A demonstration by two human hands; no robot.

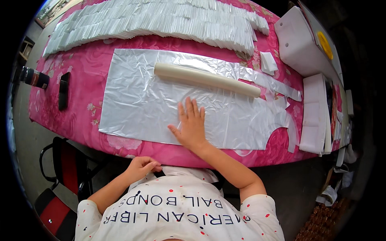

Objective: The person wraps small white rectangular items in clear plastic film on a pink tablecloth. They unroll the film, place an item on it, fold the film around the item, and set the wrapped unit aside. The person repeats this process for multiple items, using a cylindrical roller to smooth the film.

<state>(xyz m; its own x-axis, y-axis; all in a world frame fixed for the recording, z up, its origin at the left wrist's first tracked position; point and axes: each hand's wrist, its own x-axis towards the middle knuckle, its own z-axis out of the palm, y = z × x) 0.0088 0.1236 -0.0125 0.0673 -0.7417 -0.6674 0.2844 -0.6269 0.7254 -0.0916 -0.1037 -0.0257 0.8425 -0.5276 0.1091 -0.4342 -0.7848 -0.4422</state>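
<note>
A silvery-white plastic vest bag [136, 108] lies spread on the table, slightly wrinkled, with its cut-out handle end toward the right. My right hand [192, 126] rests on it with the palm down and the fingers spread. Beyond that hand, a pale beige cylindrical roller [207, 79] lies across the bag, slanting down to the right. My left hand [144, 166] is at the table's near edge, close to my shirt. Its fingers are curled in, and whatever they may hold is hidden.
Rows of folded white plastic bags [152, 22] cover the far side of the pink flowered cloth [76, 104]. A small folded white piece [268, 63] lies near white foam boxes [313, 116] at right. At left are a phone [64, 91], a dark bottle [35, 77] and chairs [66, 164].
</note>
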